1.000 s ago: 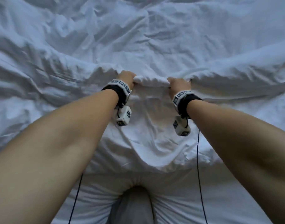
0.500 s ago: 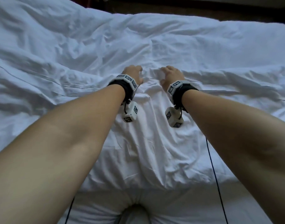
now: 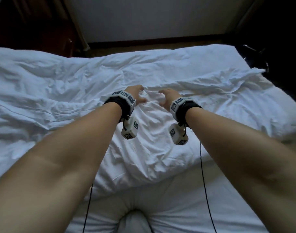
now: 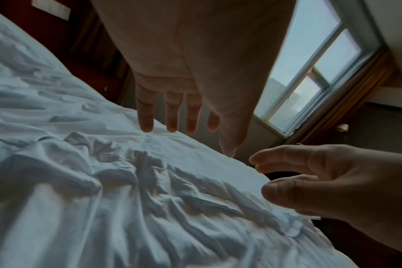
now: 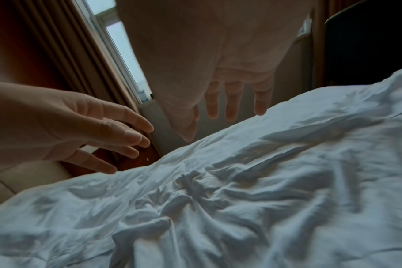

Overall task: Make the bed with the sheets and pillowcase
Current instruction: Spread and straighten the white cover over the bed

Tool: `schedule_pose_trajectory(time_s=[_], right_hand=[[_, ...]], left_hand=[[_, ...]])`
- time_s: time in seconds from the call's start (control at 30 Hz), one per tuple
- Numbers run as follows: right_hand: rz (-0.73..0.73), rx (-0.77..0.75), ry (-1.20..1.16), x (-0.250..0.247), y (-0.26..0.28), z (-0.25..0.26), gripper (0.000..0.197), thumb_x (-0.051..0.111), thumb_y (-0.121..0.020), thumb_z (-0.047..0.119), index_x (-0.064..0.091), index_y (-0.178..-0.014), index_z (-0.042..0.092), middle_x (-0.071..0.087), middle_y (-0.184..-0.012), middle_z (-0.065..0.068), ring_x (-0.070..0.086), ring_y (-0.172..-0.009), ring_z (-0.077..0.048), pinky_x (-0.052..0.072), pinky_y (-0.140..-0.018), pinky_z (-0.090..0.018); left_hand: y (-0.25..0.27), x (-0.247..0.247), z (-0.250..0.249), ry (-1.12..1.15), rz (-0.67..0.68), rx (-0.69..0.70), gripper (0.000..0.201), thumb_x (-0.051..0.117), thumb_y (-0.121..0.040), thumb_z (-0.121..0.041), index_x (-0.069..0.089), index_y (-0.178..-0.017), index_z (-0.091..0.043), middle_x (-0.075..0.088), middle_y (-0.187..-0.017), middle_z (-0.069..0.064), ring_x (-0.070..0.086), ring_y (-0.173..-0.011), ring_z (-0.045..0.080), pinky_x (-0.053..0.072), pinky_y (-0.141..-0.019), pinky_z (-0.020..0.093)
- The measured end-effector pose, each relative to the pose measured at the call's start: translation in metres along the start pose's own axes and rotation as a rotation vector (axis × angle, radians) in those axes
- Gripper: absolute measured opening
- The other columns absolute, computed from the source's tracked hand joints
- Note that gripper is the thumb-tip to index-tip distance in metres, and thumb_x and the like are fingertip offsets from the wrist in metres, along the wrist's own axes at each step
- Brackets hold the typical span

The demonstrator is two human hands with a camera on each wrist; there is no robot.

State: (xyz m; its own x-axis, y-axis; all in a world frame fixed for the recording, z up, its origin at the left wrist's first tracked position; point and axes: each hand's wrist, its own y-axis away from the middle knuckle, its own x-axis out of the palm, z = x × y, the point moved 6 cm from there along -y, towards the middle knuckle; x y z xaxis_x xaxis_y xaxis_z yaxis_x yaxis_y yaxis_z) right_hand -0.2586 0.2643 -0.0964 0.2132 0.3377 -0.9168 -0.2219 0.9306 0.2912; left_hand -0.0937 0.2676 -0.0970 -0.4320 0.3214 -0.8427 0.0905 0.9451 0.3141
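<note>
A crumpled white top sheet [image 3: 152, 132] lies spread over the bed, with a bunched patch of creases under my hands [image 4: 138, 163] [image 5: 190, 183]. My left hand [image 3: 137, 95] hovers just over it with the fingers [image 4: 170, 116] spread and straight, holding nothing. A short way to its right, my right hand [image 3: 166, 96] is likewise open over the sheet, its fingers [image 5: 230, 103] hanging loose. Each hand also shows in the other's wrist view: right hand [image 4: 310, 181], left hand [image 5: 92, 130]. The fitted sheet [image 3: 186, 207] covers the near edge of the mattress.
Beyond the bed's far edge are a pale wall [image 3: 152, 17], dark wooden furniture [image 3: 34, 22] at the left and a dark object [image 3: 275, 47] at the right corner. A window [image 4: 310, 68] and curtains [image 5: 64, 54] face the bed. Black cables [image 3: 203, 174] hang from my wrists.
One second ago both hands gripped a fold of the sheet. They have let it go, opened and lifted slightly; the fold has settled flat. The head view has tilted up towards the far wall.
</note>
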Motion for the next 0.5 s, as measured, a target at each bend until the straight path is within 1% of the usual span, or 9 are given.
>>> schedule_pose_trajectory(time_s=[0.1,0.23,0.3,0.4,0.43,0.5], right_hand=[[-0.042,0.001,0.000,-0.035,0.069,-0.039,0.060,0.062,-0.091,0.030,0.039,-0.145,0.022,0.039,-0.150,-0.007,0.039,-0.136,-0.026,0.034,-0.111,-0.032],[-0.069,0.020,0.007,-0.078,0.170,-0.100,0.058,0.058,-0.094,0.030,0.035,-0.147,0.025,0.044,-0.147,-0.007,0.048,-0.129,-0.029,0.041,-0.101,-0.034],[-0.089,0.017,0.016,-0.098,0.216,-0.129,0.056,0.056,-0.095,0.029,0.035,-0.147,0.025,0.045,-0.146,-0.007,0.051,-0.125,-0.030,0.044,-0.096,-0.033],[-0.124,0.039,0.024,-0.123,0.270,-0.170,0.054,0.056,-0.094,0.028,0.038,-0.144,0.026,0.049,-0.142,-0.008,0.054,-0.120,-0.030,0.047,-0.096,-0.033],[-0.132,0.059,0.021,-0.132,0.288,-0.185,0.054,0.057,-0.093,0.030,0.039,-0.144,0.027,0.051,-0.139,-0.008,0.056,-0.117,-0.029,0.048,-0.095,-0.034],[-0.136,0.087,0.022,-0.148,0.321,-0.211,0.054,0.057,-0.093,0.030,0.039,-0.144,0.027,0.052,-0.137,-0.006,0.057,-0.115,-0.028,0.049,-0.092,-0.033]], left_hand=[[0.049,0.001,-0.069,-0.046,-0.037,0.028,0.063,0.069,-0.085,-0.039,0.043,-0.140,-0.020,0.052,-0.139,0.009,0.053,-0.123,0.029,0.043,-0.100,0.037],[0.123,0.007,-0.171,-0.091,-0.091,0.075,0.062,0.067,-0.087,-0.040,0.043,-0.140,-0.020,0.051,-0.140,0.008,0.051,-0.124,0.027,0.041,-0.101,0.036],[0.158,0.010,-0.219,-0.099,-0.112,0.091,0.061,0.068,-0.086,-0.041,0.044,-0.139,-0.021,0.051,-0.140,0.007,0.051,-0.125,0.027,0.040,-0.100,0.035],[0.195,0.017,-0.281,-0.104,-0.130,0.110,0.061,0.069,-0.085,-0.043,0.046,-0.137,-0.022,0.054,-0.137,0.007,0.053,-0.122,0.027,0.041,-0.099,0.034],[0.206,0.020,-0.303,-0.113,-0.130,0.119,0.060,0.069,-0.085,-0.042,0.046,-0.137,-0.022,0.054,-0.137,0.007,0.053,-0.122,0.027,0.041,-0.099,0.034],[0.224,0.028,-0.341,-0.122,-0.125,0.135,0.060,0.069,-0.085,-0.042,0.047,-0.137,-0.021,0.055,-0.136,0.008,0.053,-0.122,0.027,0.042,-0.100,0.034]])
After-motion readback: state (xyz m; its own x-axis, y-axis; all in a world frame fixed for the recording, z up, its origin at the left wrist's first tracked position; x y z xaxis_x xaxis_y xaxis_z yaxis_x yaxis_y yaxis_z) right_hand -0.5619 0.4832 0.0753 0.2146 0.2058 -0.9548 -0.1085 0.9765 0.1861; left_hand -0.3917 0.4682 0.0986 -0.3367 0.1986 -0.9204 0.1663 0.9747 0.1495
